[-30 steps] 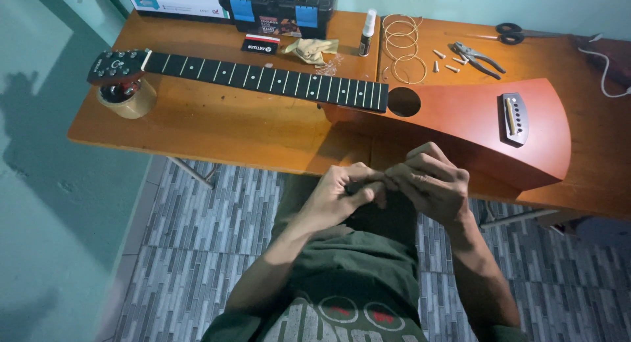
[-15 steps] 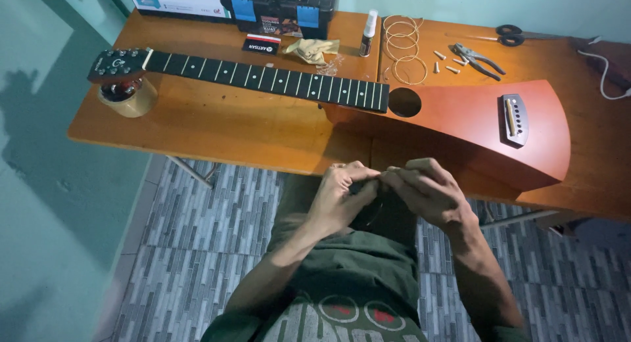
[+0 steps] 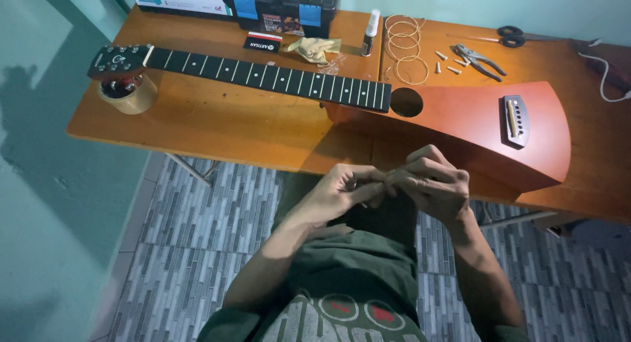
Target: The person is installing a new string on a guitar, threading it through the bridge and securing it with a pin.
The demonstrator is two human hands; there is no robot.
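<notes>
Holding something tiny between both hands, the person sits at the counter point(image 3: 217, 128) with the left hand point(image 3: 342, 192) and right hand point(image 3: 434, 184) pressed close together in the lower middle of the frame. Each grip is pinched together on a small thing point(image 3: 384, 180) at the spot where the fingers meet, but it is too little to tell what it is. The hands stay low, over the lap and just below the counter edge, likely so the fingers can work on the small bit up close. The guitar point(image 3: 460, 115) lies flat across the middle of the frame with no strings on it, and its head rests on a roll of tape point(image 3: 131, 95) at the upper left, which keeps the neck up off the wood. Coiled strings point(image 3: 404, 43), little pegs point(image 3: 447, 61) and pliers point(image 3: 480, 58) wait at the upper right, near the guitar body, easy to reach. Compared with a second ago, the hands have moved a little to the left and curl tighter, and the guitar has not moved.
</notes>
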